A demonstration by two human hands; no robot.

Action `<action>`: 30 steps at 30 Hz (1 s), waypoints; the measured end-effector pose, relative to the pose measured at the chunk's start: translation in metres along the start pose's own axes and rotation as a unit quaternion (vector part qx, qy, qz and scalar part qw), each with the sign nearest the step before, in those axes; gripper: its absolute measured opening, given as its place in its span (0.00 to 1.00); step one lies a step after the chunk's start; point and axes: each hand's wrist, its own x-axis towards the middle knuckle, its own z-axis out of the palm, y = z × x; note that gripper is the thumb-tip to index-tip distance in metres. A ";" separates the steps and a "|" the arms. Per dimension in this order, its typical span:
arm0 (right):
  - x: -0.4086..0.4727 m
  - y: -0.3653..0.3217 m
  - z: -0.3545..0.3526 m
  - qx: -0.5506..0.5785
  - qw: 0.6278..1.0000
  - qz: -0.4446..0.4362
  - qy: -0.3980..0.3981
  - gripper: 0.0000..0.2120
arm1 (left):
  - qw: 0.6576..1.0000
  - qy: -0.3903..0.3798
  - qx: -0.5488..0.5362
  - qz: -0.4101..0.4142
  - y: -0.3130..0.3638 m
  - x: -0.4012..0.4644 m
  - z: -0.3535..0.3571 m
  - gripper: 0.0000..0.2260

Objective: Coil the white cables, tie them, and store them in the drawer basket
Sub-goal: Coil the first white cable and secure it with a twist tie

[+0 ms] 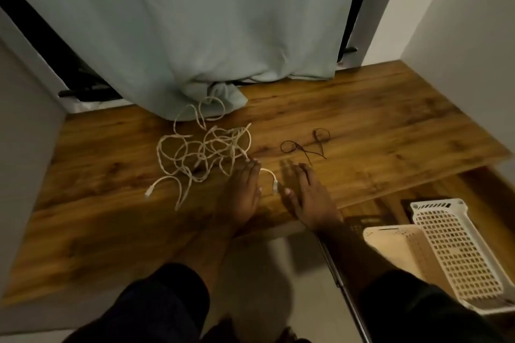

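Two bare hands reach over a wooden desktop (362, 108), fingers straight and close together. The left hand (242, 189) lies on a strand of the white cables (200, 153), whose loose tangle spreads just beyond and to the left of its fingertips. One cable end with a plug (275, 185) curves out between the two hands, next to the thumb of the right hand (303, 192); whether either hand grips it cannot be told. Dark ties (303, 146) lie just ahead of the right hand. The white perforated basket (457, 248) sits in the open drawer (390, 203), below and right of that wrist. A pale curtain (195, 36) hangs beyond the cables.
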 end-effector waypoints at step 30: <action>0.054 0.018 0.106 0.627 0.716 0.107 0.286 0.13 | 0.940 0.331 -0.058 0.051 -0.058 -0.008 0.040 0.14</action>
